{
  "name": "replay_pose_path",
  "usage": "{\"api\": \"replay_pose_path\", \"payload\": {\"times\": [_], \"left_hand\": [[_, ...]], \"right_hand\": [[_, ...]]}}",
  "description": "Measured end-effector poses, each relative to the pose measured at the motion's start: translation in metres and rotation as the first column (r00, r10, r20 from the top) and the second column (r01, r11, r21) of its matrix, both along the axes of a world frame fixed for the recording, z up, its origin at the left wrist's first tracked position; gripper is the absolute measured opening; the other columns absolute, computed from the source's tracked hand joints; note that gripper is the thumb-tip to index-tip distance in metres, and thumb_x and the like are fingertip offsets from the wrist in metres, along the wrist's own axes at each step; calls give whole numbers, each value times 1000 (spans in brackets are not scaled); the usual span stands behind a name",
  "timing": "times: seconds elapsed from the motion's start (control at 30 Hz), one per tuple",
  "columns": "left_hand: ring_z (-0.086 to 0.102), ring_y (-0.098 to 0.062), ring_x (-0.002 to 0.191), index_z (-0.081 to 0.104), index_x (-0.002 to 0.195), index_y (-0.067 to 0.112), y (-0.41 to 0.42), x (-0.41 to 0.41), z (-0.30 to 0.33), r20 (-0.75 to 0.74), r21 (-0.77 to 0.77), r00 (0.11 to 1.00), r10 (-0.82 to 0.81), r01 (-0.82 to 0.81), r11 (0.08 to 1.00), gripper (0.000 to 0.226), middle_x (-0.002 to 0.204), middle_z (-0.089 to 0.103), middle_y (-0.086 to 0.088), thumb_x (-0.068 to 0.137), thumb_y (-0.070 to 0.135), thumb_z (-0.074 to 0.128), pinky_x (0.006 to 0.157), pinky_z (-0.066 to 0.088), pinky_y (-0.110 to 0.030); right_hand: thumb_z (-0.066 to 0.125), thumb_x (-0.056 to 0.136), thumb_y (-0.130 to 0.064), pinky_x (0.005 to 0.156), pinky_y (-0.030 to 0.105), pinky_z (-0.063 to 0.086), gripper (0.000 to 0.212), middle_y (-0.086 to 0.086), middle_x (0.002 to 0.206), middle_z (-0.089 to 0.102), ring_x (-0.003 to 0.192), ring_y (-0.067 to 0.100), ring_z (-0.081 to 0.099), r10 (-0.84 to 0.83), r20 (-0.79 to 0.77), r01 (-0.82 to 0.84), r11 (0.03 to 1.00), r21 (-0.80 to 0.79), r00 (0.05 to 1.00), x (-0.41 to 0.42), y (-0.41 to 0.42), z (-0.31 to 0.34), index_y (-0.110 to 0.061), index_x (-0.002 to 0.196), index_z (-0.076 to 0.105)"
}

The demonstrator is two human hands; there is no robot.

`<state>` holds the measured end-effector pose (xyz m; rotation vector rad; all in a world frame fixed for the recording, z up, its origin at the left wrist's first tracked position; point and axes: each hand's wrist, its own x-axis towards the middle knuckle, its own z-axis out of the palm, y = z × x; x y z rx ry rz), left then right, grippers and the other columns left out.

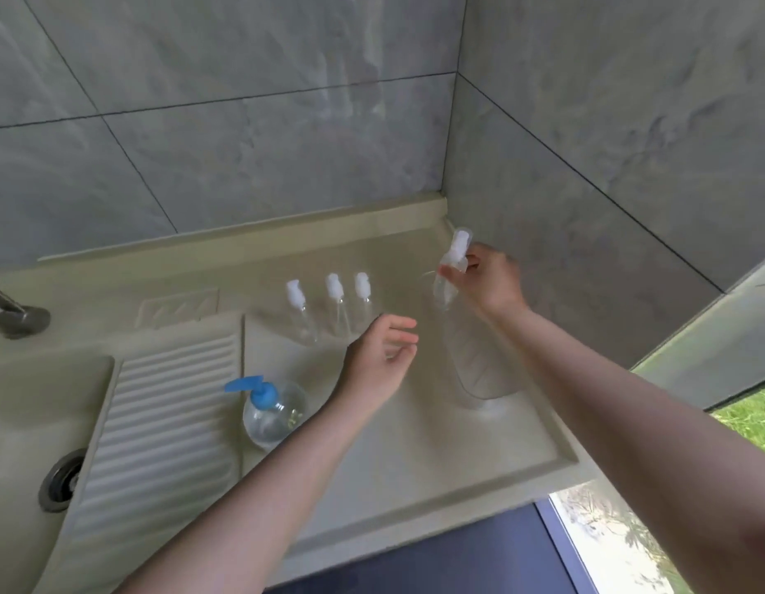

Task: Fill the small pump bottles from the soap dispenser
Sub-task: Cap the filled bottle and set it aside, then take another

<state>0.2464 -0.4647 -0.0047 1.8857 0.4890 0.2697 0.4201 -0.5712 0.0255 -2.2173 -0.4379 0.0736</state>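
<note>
Beige tabletop (415, 456) in a grey-tiled corner; right hand (492, 280) pinches a small pump bottle (451, 267); left hand (380, 358) hovers, fingers relaxed, holding nothing.

Counter (415, 465): smooth beige moulded surface with a soft sheen; its washboard (166, 413) is ribbed. Wall tiles (243, 156): grey, stone-patterned, semi-glossy, with thin dark joints. Small pump bottles (305, 323): clear plastic bodies, white plastic pump heads. Soap dispenser (273, 411): clear glossy plastic with a blue plastic pump. Container (483, 370) under the right forearm: clear ribbed plastic. Drain ring (57, 480) and tap (16, 315): dull grey metal.
</note>
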Motion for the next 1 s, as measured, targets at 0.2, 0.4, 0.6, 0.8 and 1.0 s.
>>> {"api": "replay_pose_path", "payload": {"times": [0.2,0.4,0.6,0.8,1.0], "left_hand": [[68,-13,95,60,110,23,-8,45,-21,-38,-48,999,2,-4,999,27,108,69,3,91,4,60,89,50,-24],[65,-17,106,59,114,19,-10,71,-36,-53,-28,997,53,-55,998,32,121,65,1,88,0,60,98,49,-30],[64,-19,107,59,119,15,-6,82,-44,-64,-28,995,76,-78,997,36,124,64,0,87,-1,58,100,49,-34],[64,-18,109,59,121,13,-5,81,-47,-52,-57,995,81,-83,995,35,124,64,1,88,-2,58,99,48,-28],[64,-16,108,58,120,15,-2,78,-43,-49,-67,996,68,-72,995,35,124,64,2,90,-1,58,96,47,-22]], "right_hand": [[78,82,-27,84,37,50,29,12,95,73,90,28,68,-24,-11,23,999,-49,1000,30,14,-25,-2,90,68],[78,81,-24,82,38,51,23,11,91,73,88,26,69,-11,-44,10,999,-36,999,42,16,-39,-5,86,67],[79,78,-23,79,38,50,21,11,84,70,84,29,67,16,-49,-17,999,-30,999,50,22,-47,-11,79,61],[80,79,-19,81,41,51,21,14,85,69,83,31,66,14,-60,-15,1000,-22,998,52,25,-60,-11,81,61],[75,85,-21,69,25,35,23,2,90,63,84,18,57,48,-82,-56,993,-103,995,54,24,-56,-5,96,64]]}}
